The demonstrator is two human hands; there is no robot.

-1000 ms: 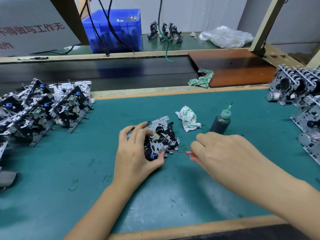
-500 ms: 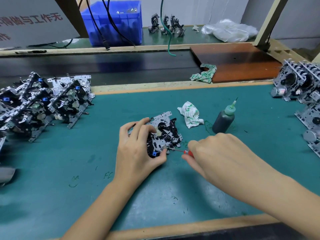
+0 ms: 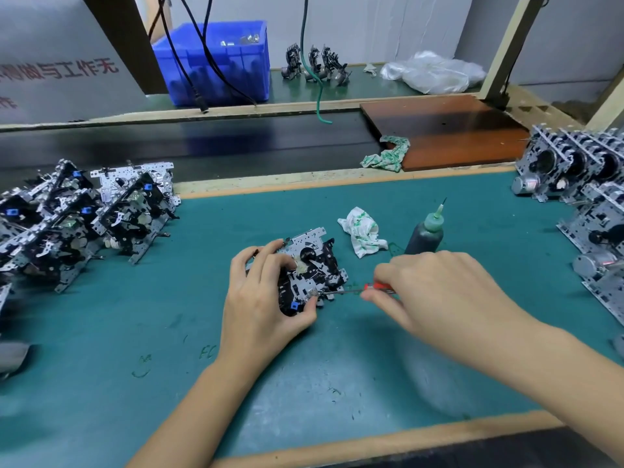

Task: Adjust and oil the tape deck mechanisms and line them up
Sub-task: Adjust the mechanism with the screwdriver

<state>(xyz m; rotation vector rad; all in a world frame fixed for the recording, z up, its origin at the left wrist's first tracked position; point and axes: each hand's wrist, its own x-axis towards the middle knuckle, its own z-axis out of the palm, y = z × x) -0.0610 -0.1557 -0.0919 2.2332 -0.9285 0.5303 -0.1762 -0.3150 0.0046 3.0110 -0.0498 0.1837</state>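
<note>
Red plastic shows between the curled fingers of the right hand [image 3: 435,295]: they pinch the handle of a small screwdriver [image 3: 366,287], whose thin metal shaft runs leftward to the near edge of a tape deck mechanism [image 3: 312,265]. The left hand [image 3: 261,298] grips that mechanism from its left side, fingers bent over the top and the thumb pressed against the near edge beside the screwdriver tip. The mechanism lies flat on the green mat [image 3: 337,366], about at the middle of the bench.

Just to the right and a little farther off lies a crumpled white cloth [image 3: 363,236] with green print, and beside it stands a dark oil bottle [image 3: 426,233] with a green nozzle, upright, partly hidden behind the right hand.

At the left edge of the mat a row of finished mechanisms [image 3: 84,214] leans one against another. At the right edge more mechanisms [image 3: 580,177] stand on edge in rows, motors facing in.

Beyond the mat runs a dark conveyor belt [image 3: 236,143]. A brown board [image 3: 449,130] lies across it on the right, with a second printed cloth [image 3: 386,157] at its near left corner. Farther still stand a blue crate [image 3: 233,62], three more mechanisms [image 3: 315,65] and a clear plastic bag [image 3: 435,74].
</note>
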